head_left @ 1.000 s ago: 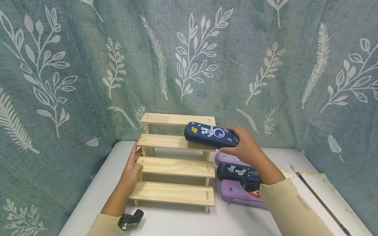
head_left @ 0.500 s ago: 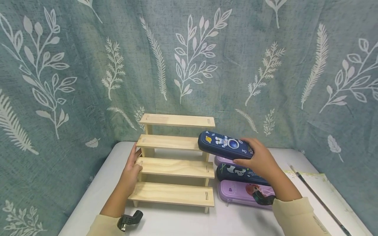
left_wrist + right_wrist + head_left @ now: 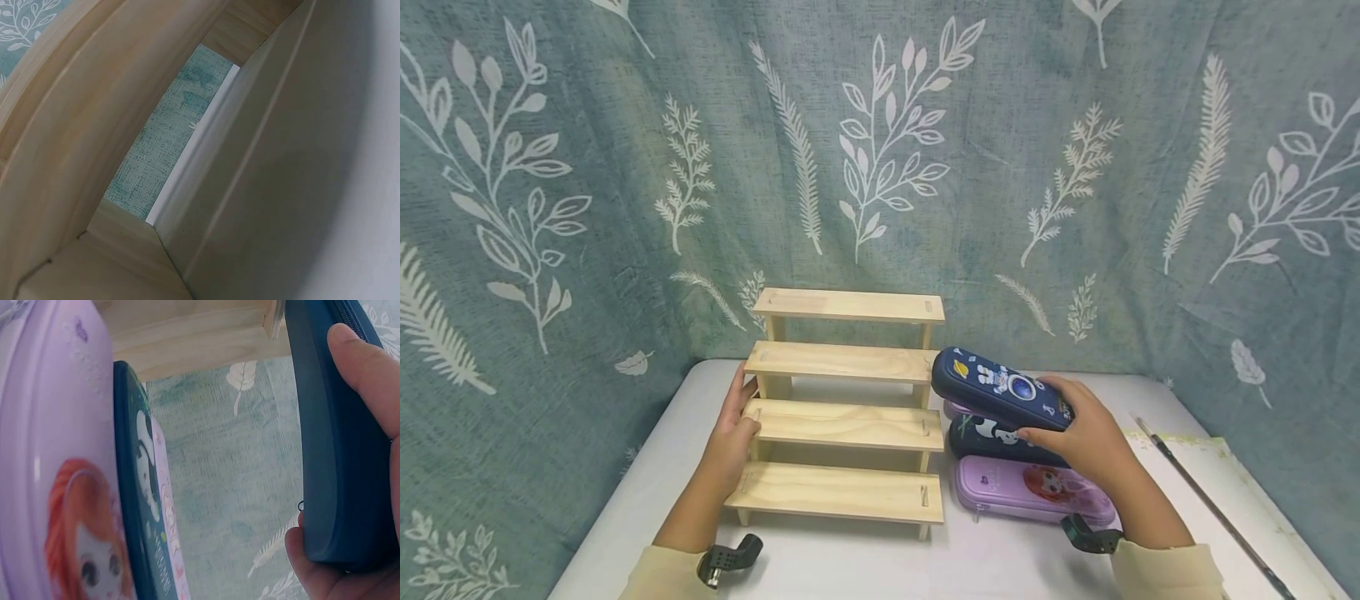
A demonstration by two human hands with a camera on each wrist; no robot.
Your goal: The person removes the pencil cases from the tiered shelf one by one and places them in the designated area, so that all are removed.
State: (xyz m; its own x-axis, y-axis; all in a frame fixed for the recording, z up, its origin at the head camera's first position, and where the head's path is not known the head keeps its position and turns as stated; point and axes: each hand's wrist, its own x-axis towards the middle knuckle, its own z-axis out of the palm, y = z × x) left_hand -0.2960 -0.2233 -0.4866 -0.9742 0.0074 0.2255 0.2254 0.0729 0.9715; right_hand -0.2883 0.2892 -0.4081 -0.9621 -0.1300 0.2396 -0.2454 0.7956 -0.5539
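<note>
My right hand (image 3: 1090,425) grips a navy pencil case (image 3: 1000,387) with an astronaut and planet print by its right end. In the head view the case tilts down to the right and overlaps two of the cases behind it. The right wrist view shows thumb and fingers round the navy case (image 3: 337,456). My left hand (image 3: 730,433) holds the left side of a wooden four-tier shelf (image 3: 842,425), fingers at the second tier from the top and thumb on the one below. Only bare wood (image 3: 106,112) shows in the left wrist view, without the hand.
Right of the shelf lie a purple case (image 3: 1015,487) with a red-haired figure, a dark panda case (image 3: 988,435) and another purple case (image 3: 951,408), mostly hidden. A long thin rod (image 3: 1210,504) lies at the right on a pale sheet (image 3: 1243,475). A patterned curtain (image 3: 880,167) hangs behind.
My right hand has carried the navy pencil case from in front of the shelf's upper tiers rightward and down, over the other cases. The left hand stays on the shelf.
</note>
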